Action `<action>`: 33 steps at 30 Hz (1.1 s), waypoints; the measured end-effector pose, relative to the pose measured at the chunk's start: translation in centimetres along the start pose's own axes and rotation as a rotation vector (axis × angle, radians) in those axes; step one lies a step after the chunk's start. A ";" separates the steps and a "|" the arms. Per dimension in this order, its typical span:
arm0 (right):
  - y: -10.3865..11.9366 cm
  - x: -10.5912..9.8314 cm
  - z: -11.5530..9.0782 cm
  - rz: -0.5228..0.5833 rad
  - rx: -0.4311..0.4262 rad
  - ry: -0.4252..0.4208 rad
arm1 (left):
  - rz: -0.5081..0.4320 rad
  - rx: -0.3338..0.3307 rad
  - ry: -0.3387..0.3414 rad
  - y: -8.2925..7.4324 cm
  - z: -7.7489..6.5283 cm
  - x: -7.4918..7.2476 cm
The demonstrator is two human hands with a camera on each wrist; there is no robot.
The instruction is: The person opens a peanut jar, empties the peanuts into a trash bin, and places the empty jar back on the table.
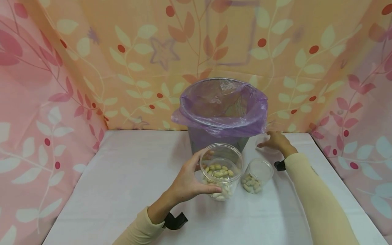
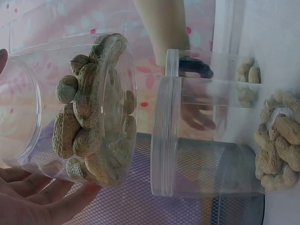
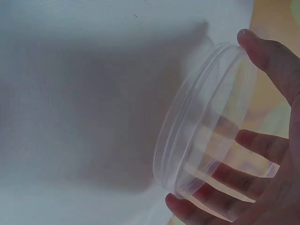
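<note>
Head view: the left hand held 1 of 3 clear jars, the upper jar, part-filled with peanuts, in front of a bin lined with a purple bag. A small jar stood on the table near it. The right hand was at a clear lid beside the bin. No brand, label or writing could be read.

Left wrist view: the left hand's fingers curved round the wall of the upper jar, which was apart from and above the lower jar. It was probably light, smooth and rather slippery, with a thin wall best held broadly.

Right wrist view: the right hand's thumb and fingers spread wide about the lid; whether they gripped it could not be told. The lid seemed light and fairly stiff, best taken by its rim.
</note>
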State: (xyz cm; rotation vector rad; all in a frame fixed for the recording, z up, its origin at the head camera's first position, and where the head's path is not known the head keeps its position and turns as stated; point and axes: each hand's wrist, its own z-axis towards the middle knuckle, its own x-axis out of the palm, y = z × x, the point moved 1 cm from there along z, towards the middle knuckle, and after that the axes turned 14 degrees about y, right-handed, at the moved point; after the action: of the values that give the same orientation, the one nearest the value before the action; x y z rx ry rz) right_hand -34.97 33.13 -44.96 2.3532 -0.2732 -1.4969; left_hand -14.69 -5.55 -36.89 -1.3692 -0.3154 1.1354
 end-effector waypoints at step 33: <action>0.1 1.7 -0.3 -0.075 0.085 0.096 | 0.023 0.027 0.002 -0.2 -0.2 0.0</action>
State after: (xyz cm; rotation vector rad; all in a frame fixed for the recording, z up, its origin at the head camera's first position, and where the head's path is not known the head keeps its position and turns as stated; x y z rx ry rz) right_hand -34.00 32.53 -46.23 2.5194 -0.2321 -1.4268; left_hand -14.49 -5.60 -36.80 -1.3528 -0.2826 1.1536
